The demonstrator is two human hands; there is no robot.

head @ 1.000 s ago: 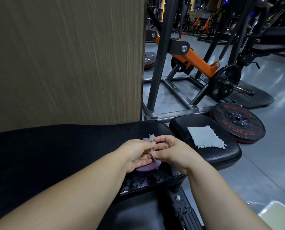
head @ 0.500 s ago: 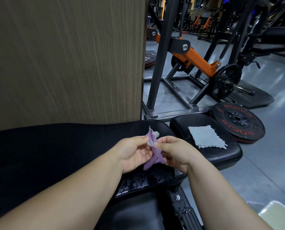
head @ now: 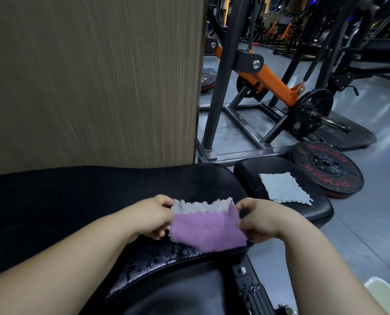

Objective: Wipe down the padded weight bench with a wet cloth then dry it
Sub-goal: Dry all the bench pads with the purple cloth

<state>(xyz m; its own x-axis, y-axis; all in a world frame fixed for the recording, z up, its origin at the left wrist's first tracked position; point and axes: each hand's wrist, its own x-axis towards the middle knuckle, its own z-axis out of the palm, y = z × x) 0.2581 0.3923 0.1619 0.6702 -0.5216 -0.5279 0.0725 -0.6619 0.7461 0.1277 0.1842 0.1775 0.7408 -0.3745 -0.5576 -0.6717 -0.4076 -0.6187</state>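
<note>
Both hands have the purple cloth (head: pixel 207 228) stretched flat between them just above the bench (head: pixel 98 196). The left hand (head: pixel 153 215) pinches one side edge and the right hand (head: pixel 261 220) the other, fingers (head: pixel 246 222) curled tight onto the fabric. It looks to me like the cloth is being opened out to get a full face for wiping.

To do this well, I'd lay it down flat rather than bunched, press with the whole palm, and pull long overlapping strokes along the pad. The near edge needs a pass too, since water already stands there in beads (head: pixel 166 255).

The cloth is a small, soft terry square with a frayed, ragged hem. Its upper strip is pale grey and the rest is lilac. It hangs limp, so it should mould to the pad's rounded edge. The padding is black vinyl with a faint pebbled grain, and water sits on top of it instead of soaking in.

A grey cloth (head: pixel 284 188) lies flat on the seat pad (head: pixel 269 165), well apart from the hands. I take it to be the dry one, so drips are best kept off it. Beyond it, a rubber plate (head: pixel 328 169) lies on the floor.
</note>
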